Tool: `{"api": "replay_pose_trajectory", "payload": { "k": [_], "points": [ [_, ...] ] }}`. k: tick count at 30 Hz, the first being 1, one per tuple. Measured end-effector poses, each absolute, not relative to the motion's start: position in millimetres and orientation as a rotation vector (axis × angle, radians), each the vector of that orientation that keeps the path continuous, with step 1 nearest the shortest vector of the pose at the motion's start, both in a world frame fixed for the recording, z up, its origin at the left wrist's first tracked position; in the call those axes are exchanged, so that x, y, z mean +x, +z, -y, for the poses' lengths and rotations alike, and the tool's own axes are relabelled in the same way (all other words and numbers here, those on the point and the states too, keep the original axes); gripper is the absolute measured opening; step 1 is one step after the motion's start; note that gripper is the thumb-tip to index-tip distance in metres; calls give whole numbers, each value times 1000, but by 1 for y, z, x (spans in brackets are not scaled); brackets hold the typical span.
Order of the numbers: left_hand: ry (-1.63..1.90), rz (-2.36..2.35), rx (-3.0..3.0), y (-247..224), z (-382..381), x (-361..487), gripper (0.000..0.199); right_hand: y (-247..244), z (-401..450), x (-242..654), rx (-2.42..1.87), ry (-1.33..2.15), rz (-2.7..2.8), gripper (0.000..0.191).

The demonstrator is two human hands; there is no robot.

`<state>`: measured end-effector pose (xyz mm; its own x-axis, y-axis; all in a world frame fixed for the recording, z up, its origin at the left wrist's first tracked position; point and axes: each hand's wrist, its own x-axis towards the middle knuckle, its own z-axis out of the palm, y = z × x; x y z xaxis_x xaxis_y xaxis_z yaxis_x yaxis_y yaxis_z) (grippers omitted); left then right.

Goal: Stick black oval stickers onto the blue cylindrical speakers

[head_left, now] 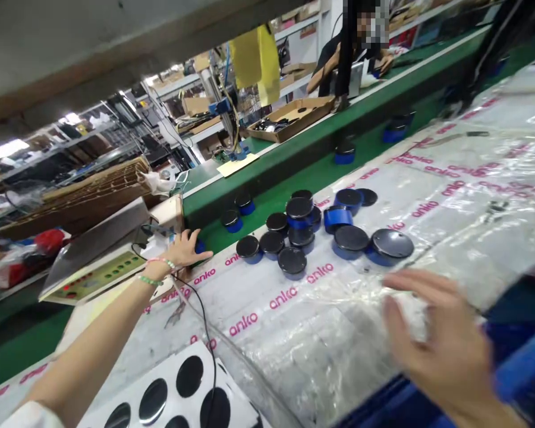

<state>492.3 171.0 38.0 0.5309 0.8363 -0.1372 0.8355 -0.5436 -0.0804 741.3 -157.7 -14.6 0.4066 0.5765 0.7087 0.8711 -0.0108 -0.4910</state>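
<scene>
Left hand: open, fingers spread, nothing clamped. Fingertips are just beside a blue-and-black round piece at the edge of the green conveyor belt; can't tell if they touch. Right hand: motion-blurred, open, fingers apart, empty, above the clear plastic sheet and nearest a black domed piece on a blue base.

Main group: black-topped blue round pieces bunched on the sheet between the hands, some stacked. One blue ring lies among them, with a loose black disc at the far side. A few more pieces sit on the belt.

Near the left forearm, a white foam tray holds glossy black discs in round recesses. A black cable runs across it. Left of the left hand is a bench unit with red and green buttons.

View blockers: an overhead beam across the top left, and a dark post in front of a co-worker's arm across the belt.

Bench surface is the plastic sheet, printed pink "anko". Beyond it: a cardboard tray on the far belt, a yellow bag, and packed factory shelving.
</scene>
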Motion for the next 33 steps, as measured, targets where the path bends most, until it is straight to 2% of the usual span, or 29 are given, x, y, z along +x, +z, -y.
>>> {"api": "replay_pose_trajectory", "payload": {
  "k": [3, 6, 8, 10, 13, 17, 23, 25, 29, 33],
  "points": [
    [298, 1464, -2647, 12, -194, 477, 57, -13, 89, 708, -1684, -330, 1644, 39],
    [301, 1398, -2631, 6, -202, 482, 53, -26, 44, 692, -1905, -431, 1778, 44],
    [276, 1353, -2651, 6, -204, 495, 60, -32, 28, 687, -1984, -482, 1823, 42],
    [220, 1335, -2672, 4, -206, 513, 75, -31, 18, 683, -2012, -493, 1857, 39],
    [121, 1381, -2684, -3, -207, 541, 94, -23, 5, 676, -2027, -427, 1885, 51],
    [24, 1440, -2714, -10, -208, 560, 81, -18, -21, 663, -2073, -286, 1915, 63],
    [-154, 1476, -2754, -2, -189, 547, 64, -7, -28, 664, -1932, -256, 2095, 38],
    [-235, 1519, -2744, 5, -176, 537, 63, -5, -8, 671, -1835, -256, 2148, 43],
    [-377, 1626, -2725, 22, -139, 517, 66, -18, 34, 686, -1869, -285, 2079, 66],
    [-298, 1772, -2675, 42, -97, 503, 65, -37, 42, 702, -1836, -378, 2018, 63]
  ]
}}
